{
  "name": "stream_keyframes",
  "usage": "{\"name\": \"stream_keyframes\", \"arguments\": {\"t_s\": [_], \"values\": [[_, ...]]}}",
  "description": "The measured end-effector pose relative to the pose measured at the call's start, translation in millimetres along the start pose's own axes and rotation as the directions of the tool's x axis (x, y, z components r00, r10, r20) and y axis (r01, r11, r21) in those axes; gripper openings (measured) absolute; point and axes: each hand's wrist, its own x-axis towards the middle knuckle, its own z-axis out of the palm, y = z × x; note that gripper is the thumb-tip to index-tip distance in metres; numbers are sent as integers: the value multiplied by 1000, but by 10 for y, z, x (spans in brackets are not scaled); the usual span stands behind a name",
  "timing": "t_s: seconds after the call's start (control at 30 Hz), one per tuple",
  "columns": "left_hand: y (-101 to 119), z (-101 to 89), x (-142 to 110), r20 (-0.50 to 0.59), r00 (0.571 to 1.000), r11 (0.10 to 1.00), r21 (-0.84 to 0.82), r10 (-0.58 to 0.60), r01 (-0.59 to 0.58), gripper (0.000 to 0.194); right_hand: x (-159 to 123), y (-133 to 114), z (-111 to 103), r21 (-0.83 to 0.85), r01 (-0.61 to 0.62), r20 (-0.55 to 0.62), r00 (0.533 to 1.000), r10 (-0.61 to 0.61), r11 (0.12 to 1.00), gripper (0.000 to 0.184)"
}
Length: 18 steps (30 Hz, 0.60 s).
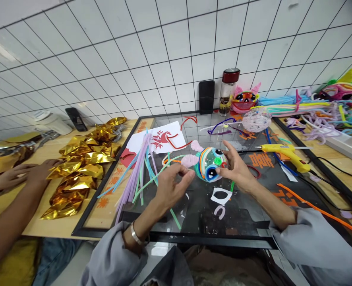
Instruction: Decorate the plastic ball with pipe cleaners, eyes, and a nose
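Striped toy [208, 163] in right hand [239, 170], part-filled bottle [227, 90]

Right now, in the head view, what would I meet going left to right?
Gold foil pile, lilac pipe cleaners, the person's left hand, the big-eyed figure, the person's right hand, the yellow glue gun.

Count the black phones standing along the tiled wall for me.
2: one phone beside the red-lidded bottle, the other phone farther left, behind the gold foil pieces. Others may be hidden.
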Motion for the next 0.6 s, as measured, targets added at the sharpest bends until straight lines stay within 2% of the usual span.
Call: {"name": "stream_keyframes", "arguments": {"t_s": [0.07, 0.2, 0.3, 0.37, 0.43, 0.6], "values": [[-73, 102, -77, 90, 991, 995, 30, -98, 96, 28, -6, 35, -5, 39, -10, -34, 999, 11, 999, 119], [-116, 251, -79, 172, 967, 982, 2, -189, 191, 50, -22, 62, 20, 86, -28, -103, 994, 37, 996, 122], [-134, 327, -10, 269, 947, 956, -181, -177, 230, 57, -33, 70, 54, 89, -27, -125, 991, 38, 996, 120], [-169, 386, 38, 330, 937, 912, -338, -117, 234, 61, -40, 75, 87, 105, -23, -139, 990, 38, 994, 119], [-211, 448, 84, 332, 940, 874, -430, -79, 225, 65, -49, 77, 126, 133, -12, -161, 986, 34, 991, 120], [-240, 499, 211, 269, 961, 877, -443, -67, 185, 72, -74, 43, 215, 212, -38, -170, 983, 75, 976, 120]]}}
